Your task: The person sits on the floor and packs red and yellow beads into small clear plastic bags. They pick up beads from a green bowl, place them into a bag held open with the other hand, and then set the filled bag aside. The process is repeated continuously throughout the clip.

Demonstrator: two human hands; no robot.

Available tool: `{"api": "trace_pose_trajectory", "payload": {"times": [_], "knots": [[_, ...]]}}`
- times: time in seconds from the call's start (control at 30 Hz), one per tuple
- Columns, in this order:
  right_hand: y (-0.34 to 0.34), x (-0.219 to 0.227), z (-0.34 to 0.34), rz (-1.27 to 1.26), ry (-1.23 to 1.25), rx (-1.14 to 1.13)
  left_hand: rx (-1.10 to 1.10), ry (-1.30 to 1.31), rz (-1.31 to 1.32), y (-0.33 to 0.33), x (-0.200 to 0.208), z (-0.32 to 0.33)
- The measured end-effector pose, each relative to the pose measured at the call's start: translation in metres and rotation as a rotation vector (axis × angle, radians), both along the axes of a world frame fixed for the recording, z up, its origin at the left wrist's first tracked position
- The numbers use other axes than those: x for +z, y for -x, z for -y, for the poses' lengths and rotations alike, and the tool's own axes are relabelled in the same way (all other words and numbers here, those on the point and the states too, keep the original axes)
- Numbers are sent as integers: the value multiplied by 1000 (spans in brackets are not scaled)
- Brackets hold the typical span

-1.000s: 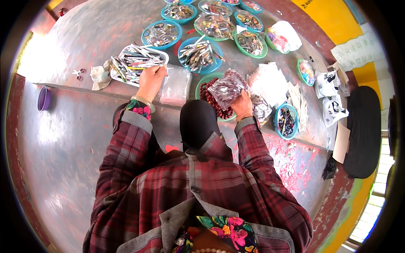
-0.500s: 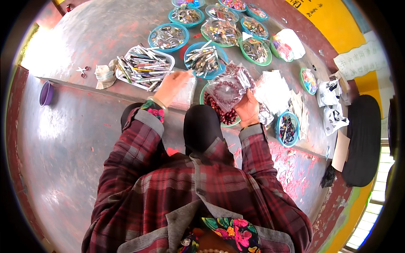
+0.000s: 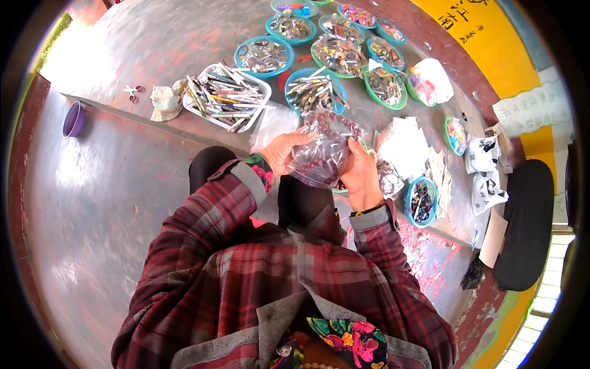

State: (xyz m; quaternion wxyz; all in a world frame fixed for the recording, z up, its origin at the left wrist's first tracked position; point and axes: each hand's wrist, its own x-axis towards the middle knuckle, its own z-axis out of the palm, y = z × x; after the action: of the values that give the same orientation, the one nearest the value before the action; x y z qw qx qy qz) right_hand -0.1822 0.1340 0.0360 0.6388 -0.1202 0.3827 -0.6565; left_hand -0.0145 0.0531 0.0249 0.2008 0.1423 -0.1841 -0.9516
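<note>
We hold a clear bag [image 3: 316,175] of dark red beads [image 3: 327,142] by the near edge of the ledge [image 3: 184,52]. Our left hand's [image 3: 283,152] grip pinches the bag's left side; our right hand's [image 3: 361,175] clasps its right. Farther from that edge, a white tray [image 3: 267,97] of pens [image 3: 222,95] stands beside a blue basin [image 3: 337,84].

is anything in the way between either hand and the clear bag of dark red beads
Nothing visible stands in the way: the left hand is on the left side of the clear bag and the right hand on its right side.
</note>
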Motion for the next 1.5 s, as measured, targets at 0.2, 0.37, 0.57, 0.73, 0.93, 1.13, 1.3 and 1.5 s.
{"api": "trace_pose_trajectory", "payload": {"times": [0.2,0.37,0.57,0.73,0.93,1.13,1.3,1.5], "knots": [[9,-29,-4,20,-23,-15,-10,65,67,6,-22,-1],[19,-25,-6,-201,-121,-32,-3,114,86,9,-28,4],[58,-41,1,-949,-20,-308,-9,106,114,16,-29,9],[33,-8,-10,-1681,85,-165,11,111,93,19,-28,10],[46,1,-1,-1791,80,113,-66,153,58,25,-37,15],[35,-10,-12,-1862,216,-147,-89,161,46,26,-35,14],[26,-15,-21,-1807,329,-296,-54,134,-58,28,-35,14],[13,26,-44,-1486,25,317,54,20,30,28,-46,16]]}}
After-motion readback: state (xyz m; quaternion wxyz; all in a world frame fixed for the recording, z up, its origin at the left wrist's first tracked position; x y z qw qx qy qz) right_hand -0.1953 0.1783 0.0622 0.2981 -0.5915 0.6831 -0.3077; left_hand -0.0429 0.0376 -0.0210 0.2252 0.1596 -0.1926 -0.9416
